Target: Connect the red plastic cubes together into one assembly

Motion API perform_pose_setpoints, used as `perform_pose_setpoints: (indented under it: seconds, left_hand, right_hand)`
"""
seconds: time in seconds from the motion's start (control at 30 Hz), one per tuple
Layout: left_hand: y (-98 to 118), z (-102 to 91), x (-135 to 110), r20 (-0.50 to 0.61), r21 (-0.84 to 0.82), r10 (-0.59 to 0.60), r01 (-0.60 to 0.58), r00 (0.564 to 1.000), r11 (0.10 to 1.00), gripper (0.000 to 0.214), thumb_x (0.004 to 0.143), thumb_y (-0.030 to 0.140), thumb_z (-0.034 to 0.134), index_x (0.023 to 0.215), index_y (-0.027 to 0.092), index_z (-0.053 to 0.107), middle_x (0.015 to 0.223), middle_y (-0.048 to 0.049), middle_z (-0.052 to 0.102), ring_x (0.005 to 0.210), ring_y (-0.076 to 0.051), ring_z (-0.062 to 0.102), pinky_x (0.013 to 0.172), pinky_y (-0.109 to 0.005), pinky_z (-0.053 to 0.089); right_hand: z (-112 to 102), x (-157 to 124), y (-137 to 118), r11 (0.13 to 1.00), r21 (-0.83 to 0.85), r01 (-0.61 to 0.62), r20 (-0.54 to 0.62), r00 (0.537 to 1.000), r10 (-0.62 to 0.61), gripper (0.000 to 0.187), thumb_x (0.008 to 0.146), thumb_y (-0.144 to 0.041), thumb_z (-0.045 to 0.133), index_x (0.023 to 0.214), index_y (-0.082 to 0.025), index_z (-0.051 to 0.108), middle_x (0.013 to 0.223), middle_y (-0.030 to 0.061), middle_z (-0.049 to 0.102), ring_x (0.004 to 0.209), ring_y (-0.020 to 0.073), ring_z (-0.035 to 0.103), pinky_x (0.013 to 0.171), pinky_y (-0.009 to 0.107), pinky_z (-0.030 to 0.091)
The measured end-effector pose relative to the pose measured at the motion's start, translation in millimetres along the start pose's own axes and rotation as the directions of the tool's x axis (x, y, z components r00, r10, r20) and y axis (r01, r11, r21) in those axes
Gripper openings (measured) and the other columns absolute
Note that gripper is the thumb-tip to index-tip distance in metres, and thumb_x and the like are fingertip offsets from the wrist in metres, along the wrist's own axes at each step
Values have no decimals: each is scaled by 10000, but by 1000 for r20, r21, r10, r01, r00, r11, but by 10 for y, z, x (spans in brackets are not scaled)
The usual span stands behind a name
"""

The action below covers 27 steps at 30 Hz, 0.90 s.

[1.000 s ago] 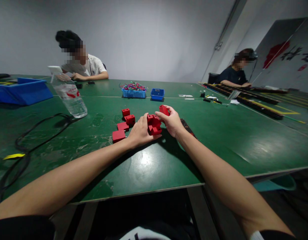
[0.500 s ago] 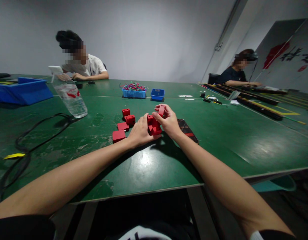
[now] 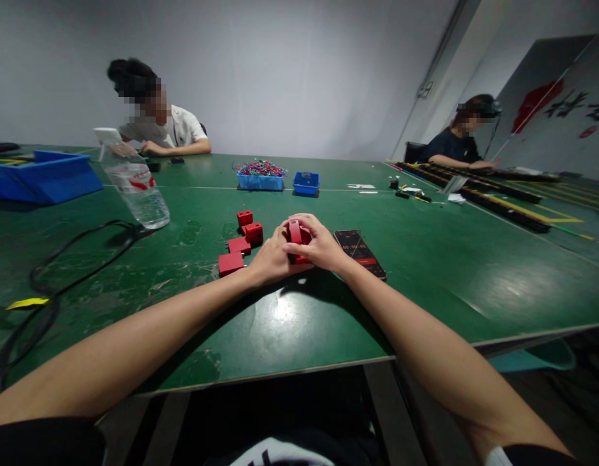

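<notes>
Several red power adapters (image 3: 235,263) lie in a slanting row on the green table, some with metal prongs showing. Right of them, my left hand (image 3: 271,257) is closed along the side of a cluster of red adapters (image 3: 299,257), which rests at the table. My right hand (image 3: 318,243) grips one more red adapter (image 3: 294,231) from above, over that cluster. My two hands meet around it, and fingers hide much of the cluster.
A phone showing a timer (image 3: 361,252) lies right of my hands. Ahead are a blue bin of colourful small pieces (image 3: 261,182) and a smaller blue bin (image 3: 306,184). A water bottle (image 3: 136,184) and black cable (image 3: 46,285) are leftward. Two people sit across the table.
My right hand has moved left and slightly down, bringing its adapter over the cluster by my left hand. More of the phone shows now. My left hand stays nearly still.
</notes>
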<state>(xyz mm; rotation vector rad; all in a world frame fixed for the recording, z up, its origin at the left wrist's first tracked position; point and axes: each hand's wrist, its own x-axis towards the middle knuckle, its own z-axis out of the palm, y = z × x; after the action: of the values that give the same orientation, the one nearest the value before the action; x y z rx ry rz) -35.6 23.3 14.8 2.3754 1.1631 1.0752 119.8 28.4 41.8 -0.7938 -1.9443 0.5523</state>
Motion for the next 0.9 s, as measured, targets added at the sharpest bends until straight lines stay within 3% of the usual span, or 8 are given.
perform_pose_setpoints:
  seconds: [0.13, 0.3, 0.43, 0.7, 0.9]
  left_hand:
    - [-16, 6, -2, 31, 4, 11, -11, 999, 1000, 946, 633, 513, 773, 1402, 188, 328, 1442, -168, 375, 1295, -343, 442, 1057, -504, 429]
    - [-26, 11, 4, 38, 27, 8, -10, 999, 1000, 992, 647, 532, 759, 1432, 175, 270, 1426, -186, 380, 1296, -350, 447, 1060, -517, 420]
    - [-39, 18, 6, 55, 36, 9, -11, 998, 999, 956, 646, 552, 751, 1404, 170, 311, 1416, -187, 377, 1296, -350, 449, 1048, -514, 428]
    - [-37, 12, 11, 51, -1, 0, 0, 999, 1000, 1051, 636, 562, 753, 1440, 156, 209, 1385, -204, 402, 1253, -359, 481, 1016, -502, 449]
    - [-71, 30, 17, 50, -40, 1, 1, 999, 999, 1075, 611, 562, 775, 1437, 169, 211, 1375, -194, 402, 1240, -365, 485, 1012, -525, 444]
  right_hand:
    - [-4, -2, 16, 1000, -21, 12, 5, 1000, -12, 527, 686, -524, 750, 1113, -241, 625, 1161, 86, 561, 1117, 231, 550, 1020, 404, 423]
    - [-26, 5, 20, 1000, -24, 6, 46, 999, -4, 505, 728, -505, 718, 1128, -213, 613, 1181, 100, 559, 1141, 239, 541, 1043, 411, 401]
    - [-51, 12, 55, 999, -12, -40, 75, 996, 41, 477, 754, -495, 695, 1132, -217, 610, 1208, 99, 557, 1148, 235, 541, 1041, 421, 398]
    - [-54, 6, 45, 997, -58, 55, 86, 995, -50, 510, 754, -496, 698, 1148, -190, 595, 1219, 130, 553, 1162, 258, 533, 1052, 422, 396]
    - [-101, 16, 66, 998, -55, 33, 139, 990, -25, 540, 755, -463, 713, 1190, -176, 569, 1254, 143, 540, 1193, 251, 520, 1061, 430, 387]
